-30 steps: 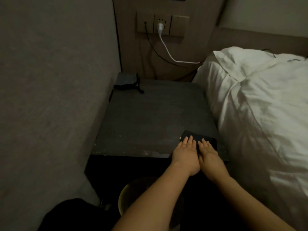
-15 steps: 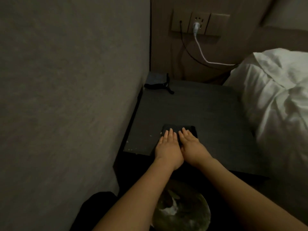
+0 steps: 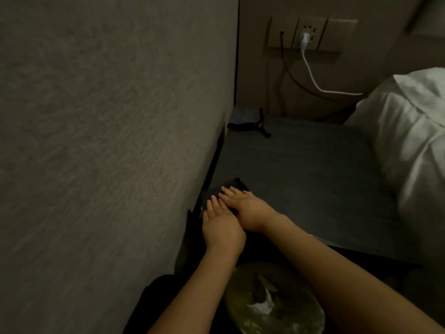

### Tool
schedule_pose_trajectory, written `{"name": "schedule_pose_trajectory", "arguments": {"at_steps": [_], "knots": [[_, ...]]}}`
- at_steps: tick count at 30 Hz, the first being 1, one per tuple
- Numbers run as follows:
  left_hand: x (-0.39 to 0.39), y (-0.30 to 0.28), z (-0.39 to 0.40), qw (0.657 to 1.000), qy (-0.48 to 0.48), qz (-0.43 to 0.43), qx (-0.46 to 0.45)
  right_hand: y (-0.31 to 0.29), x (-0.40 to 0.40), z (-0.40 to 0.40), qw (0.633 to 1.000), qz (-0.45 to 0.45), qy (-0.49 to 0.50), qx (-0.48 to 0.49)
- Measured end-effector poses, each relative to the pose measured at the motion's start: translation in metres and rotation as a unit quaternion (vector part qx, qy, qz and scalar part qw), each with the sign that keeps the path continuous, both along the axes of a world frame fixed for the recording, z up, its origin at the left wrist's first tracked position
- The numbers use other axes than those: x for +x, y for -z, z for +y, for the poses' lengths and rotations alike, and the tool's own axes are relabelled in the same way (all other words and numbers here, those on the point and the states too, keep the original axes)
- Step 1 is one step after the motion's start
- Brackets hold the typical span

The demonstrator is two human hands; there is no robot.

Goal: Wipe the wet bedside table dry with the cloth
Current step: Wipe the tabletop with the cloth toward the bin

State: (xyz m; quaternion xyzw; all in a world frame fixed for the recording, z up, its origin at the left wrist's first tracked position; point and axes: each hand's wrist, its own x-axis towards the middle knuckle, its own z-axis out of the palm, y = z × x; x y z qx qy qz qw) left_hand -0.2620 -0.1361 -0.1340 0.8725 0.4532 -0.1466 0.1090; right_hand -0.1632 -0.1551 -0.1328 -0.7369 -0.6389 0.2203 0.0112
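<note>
A dark folded cloth (image 3: 225, 190) lies flat on the front left corner of the dark grey bedside table (image 3: 301, 174), close to the wall. My left hand (image 3: 220, 224) and my right hand (image 3: 248, 207) press down on it side by side, palms flat and fingers stretched forward. The hands cover most of the cloth; only its far edge and left side show. The room is dim, so I cannot make out wet patches on the table top.
A grey wall (image 3: 108, 141) runs along the table's left side. A small dark pouch with a strap (image 3: 250, 122) sits at the back left corner. White bedding (image 3: 409, 141) borders the right. A socket panel (image 3: 310, 34) holds a white cable. A round bin (image 3: 272, 302) stands below.
Both hands have slid the cloth along the table's front edge from the right side by the bed to the left corner by the wall. My view has turned left with them.
</note>
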Motion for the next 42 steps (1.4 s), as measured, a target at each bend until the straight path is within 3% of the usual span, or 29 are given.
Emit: {"name": "schedule_pose_trajectory", "arguments": {"at_steps": [3, 7, 12, 17, 25, 36, 42], "knots": [[-0.004, -0.005, 0.000, 0.999, -0.002, 0.028, 0.019, 0.001, -0.002, 0.001, 1.000, 0.007, -0.025, 0.002], [-0.014, -0.008, 0.009, 0.995, 0.038, -0.040, 0.086, -0.001, -0.003, -0.009, 0.999, 0.028, -0.032, 0.009], [-0.020, 0.003, 0.007, 0.995, 0.064, -0.074, 0.033, -0.001, -0.003, -0.029, 0.998, 0.038, -0.050, 0.031], [-0.013, 0.010, -0.009, 0.992, 0.089, -0.059, 0.072, 0.008, 0.005, -0.053, 0.997, 0.030, -0.040, 0.057], [0.014, 0.015, -0.046, 0.983, 0.148, -0.063, 0.089, 0.016, 0.021, -0.102, 0.991, -0.018, 0.027, 0.129], [0.085, 0.017, -0.125, 0.957, 0.270, -0.085, 0.056, 0.023, 0.074, -0.208, 0.977, -0.054, 0.161, 0.131], [0.085, 0.014, -0.126, 0.954, 0.287, -0.053, 0.065, 0.024, 0.075, -0.206, 0.975, -0.053, 0.182, 0.113]]}}
